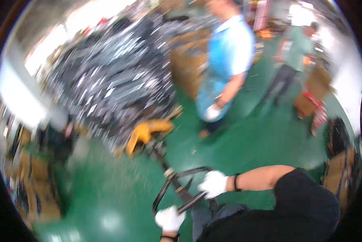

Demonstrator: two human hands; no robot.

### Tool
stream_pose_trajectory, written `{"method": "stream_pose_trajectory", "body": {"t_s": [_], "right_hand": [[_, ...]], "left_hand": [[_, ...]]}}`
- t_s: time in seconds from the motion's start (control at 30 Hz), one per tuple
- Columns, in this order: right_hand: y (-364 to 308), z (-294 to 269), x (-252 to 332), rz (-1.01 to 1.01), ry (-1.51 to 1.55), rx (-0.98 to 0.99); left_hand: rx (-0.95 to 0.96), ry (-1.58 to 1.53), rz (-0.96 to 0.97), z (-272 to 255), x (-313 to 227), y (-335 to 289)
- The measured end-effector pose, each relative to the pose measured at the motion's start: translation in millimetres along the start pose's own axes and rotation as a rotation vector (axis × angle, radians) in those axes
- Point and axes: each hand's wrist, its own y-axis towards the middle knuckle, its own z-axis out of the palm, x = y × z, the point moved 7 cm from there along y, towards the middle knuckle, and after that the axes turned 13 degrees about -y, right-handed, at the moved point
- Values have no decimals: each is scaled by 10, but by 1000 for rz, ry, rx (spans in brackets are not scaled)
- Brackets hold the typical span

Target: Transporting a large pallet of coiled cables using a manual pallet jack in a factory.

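Both of my hands wear white gloves and close around the black handle (192, 202) of a pallet jack. My left hand (170, 218) grips the handle's near left end. Farther right, my right hand (213, 184) is wrapped round the other end. From the handle loop a dark shaft runs forward to the jack's yellow body (150, 130). Just beyond that body rises a large load (116, 76) in shiny dark plastic wrap, smeared by motion. The jack's forks do not show, so whether they are under the load I cannot tell.
A person in a blue apron (219, 76) stands close by, right of the load. Another person in green (296, 48) is farther back. Cardboard boxes (40, 185) line the left, and a brown carton (312, 90) stands at right. The floor (108, 193) is glossy green.
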Motion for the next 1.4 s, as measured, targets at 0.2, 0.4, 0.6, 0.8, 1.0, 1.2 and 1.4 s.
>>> {"method": "stream_pose_trajectory", "body": {"t_s": [0.2, 0.4, 0.6, 0.8, 1.0, 1.2, 1.4], "right_hand": [[-526, 1579, 167, -190, -45, 292], [-491, 2011, 157, -126, -119, 629], [-437, 1589, 44, -74, -142, 337], [570, -169, -303, 44, -161, 102], [606, -241, -521, 133, -190, 107], [-150, 760, -123, -12, -121, 119], [-616, 1984, 147, -124, -15, 477]], "left_hand": [[391, -172, -2, 1392, 276, -683], [419, -112, -98, 1945, 421, -893], [324, -126, -23, 1368, 328, -550], [131, -21, -82, -248, 284, 479], [-124, -18, 31, -457, 120, 681], [-53, -75, 51, 573, 138, -148], [275, -128, 28, 1885, 379, -879]]}}
